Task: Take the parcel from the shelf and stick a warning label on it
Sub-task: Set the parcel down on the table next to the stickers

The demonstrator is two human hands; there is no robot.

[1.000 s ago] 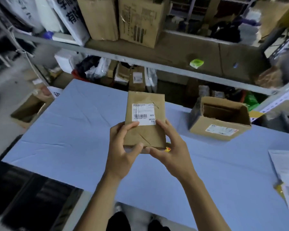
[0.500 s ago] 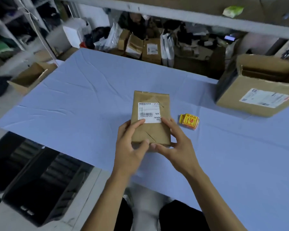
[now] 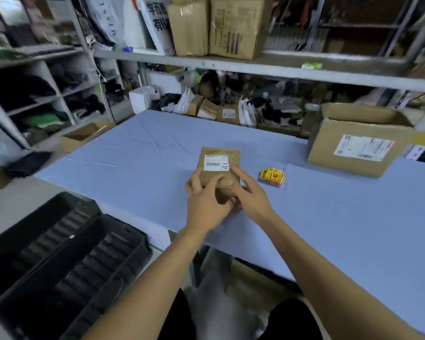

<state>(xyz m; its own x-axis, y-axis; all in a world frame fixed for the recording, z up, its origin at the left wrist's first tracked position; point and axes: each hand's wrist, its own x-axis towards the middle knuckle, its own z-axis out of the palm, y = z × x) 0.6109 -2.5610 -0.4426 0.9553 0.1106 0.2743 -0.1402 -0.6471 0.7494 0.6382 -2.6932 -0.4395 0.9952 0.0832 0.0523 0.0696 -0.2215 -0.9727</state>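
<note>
Parcel [image 3: 219, 173]: flat on the blue table [image 3: 133, 155], centre.
Grip: left hand [image 3: 206, 200] and right hand [image 3: 249, 192] clamp its near end.
Handling: likely light, stiff card; hold edges.
Labels [image 3: 272, 177]: just right.

table [image 3: 138, 155] left: bare cloth | right: label stack [image 3: 272, 177] near, open box [image 3: 358, 148] beyond

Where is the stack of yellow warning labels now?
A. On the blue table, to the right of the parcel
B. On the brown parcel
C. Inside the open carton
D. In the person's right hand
A: the labels lie on the bare blue table, apart from the parcel and to its right, nearer than the carton; the right hand rests on the parcel, not on them.
</note>
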